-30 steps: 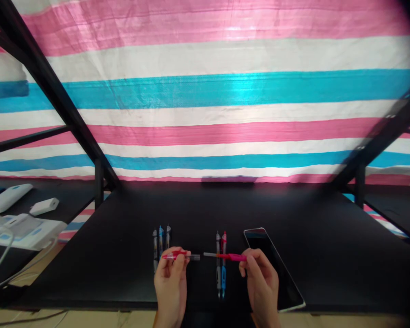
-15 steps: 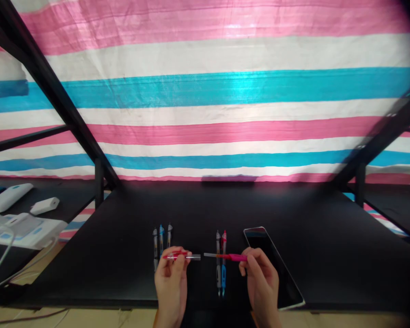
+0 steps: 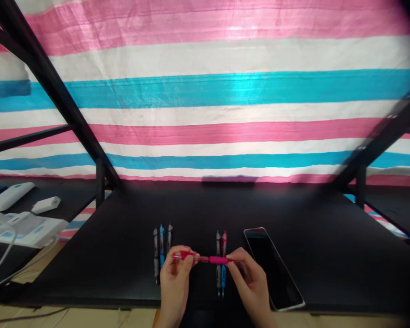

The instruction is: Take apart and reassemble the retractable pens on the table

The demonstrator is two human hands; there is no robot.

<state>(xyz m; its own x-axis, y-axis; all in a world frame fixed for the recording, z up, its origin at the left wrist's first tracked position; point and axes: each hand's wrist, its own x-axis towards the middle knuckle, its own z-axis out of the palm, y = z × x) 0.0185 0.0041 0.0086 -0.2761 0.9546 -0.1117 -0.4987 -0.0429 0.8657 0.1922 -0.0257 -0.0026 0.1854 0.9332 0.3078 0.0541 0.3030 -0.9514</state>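
Note:
My left hand (image 3: pixel 177 275) pinches the clear barrel with a red clip end (image 3: pixel 183 255). In my right hand (image 3: pixel 248 275) is the pink grip part (image 3: pixel 218 260), held at its right end. The two parts meet in one level line between my hands, the refill inside the barrel. Left of my left hand lie a grey pen (image 3: pixel 156 255), a blue pen (image 3: pixel 161 241) and another dark pen (image 3: pixel 170 234). Behind the held parts lie a grey pen (image 3: pixel 218 275) and a pen with red clip and blue grip (image 3: pixel 223 273), side by side.
A phone (image 3: pixel 276 269) lies on the black table (image 3: pixel 99 269) beside my right hand. At the far left are a white power strip (image 3: pixel 37 230), a white adapter (image 3: pixel 46 205) and cables. Black metal bars (image 3: pixel 58 95) slant up in front of a striped sheet (image 3: pixel 208 91).
My right hand has moved left with the pink grip part, closing the gap. The refill has gone into the clear barrel. My left hand has shifted slightly right.

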